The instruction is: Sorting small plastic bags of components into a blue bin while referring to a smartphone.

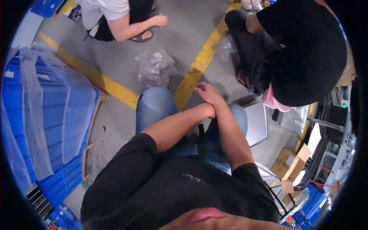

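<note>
My forearms cross above my lap. My right hand (209,94) hangs over my knees with its fingers loosely apart and nothing visible in them. Against my right wrist lies my left hand (209,110), its fingers tucked out of sight behind that arm. On the floor just beyond my knees is a loose pile of clear plastic bags (156,68), some with white labels. Neither hand touches the pile.
A person in a white top (111,11) crouches at the far left; another in black (303,50) bends at the right near a clear bag (225,47). Blue crates (53,119) wrapped in film stand left. An open cardboard box (285,165) is at right. Yellow lines (199,63) mark the floor.
</note>
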`<state>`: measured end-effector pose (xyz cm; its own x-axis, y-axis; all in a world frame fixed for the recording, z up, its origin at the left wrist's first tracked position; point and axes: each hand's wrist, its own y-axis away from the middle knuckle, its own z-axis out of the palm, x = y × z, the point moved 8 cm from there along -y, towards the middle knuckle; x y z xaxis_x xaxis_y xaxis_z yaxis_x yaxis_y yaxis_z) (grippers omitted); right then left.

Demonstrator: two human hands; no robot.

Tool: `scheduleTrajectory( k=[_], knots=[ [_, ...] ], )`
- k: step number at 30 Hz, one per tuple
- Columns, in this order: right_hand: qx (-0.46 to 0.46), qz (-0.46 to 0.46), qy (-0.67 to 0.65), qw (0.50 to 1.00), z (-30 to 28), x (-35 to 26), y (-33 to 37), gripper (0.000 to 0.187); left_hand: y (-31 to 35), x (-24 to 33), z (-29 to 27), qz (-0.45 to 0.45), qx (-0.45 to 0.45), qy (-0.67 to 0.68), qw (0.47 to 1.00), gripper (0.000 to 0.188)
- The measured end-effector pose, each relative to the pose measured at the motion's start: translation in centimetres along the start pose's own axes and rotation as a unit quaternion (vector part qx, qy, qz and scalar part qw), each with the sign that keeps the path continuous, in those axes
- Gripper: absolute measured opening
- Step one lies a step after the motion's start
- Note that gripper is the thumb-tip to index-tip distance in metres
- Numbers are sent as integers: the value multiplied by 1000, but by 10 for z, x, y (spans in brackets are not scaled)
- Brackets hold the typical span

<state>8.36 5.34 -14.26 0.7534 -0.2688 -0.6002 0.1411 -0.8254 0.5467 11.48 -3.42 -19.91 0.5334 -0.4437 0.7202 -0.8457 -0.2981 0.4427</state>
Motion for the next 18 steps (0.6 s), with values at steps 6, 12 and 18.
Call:
scheduleTrajectory(
  k=[6,12,18],
  knots=[
    [16,19,2,1000,-2,0,4,47,4,10,-7,29,2,-60,998,46],
    [4,20,22,1000,-7,-14,10,48,21,2,-3,43,-12,-40,998,46],
    [16,7,5,1000,-6,-11,6,47,20,6,-6,48,-20,-21,998,46]
  ],
)
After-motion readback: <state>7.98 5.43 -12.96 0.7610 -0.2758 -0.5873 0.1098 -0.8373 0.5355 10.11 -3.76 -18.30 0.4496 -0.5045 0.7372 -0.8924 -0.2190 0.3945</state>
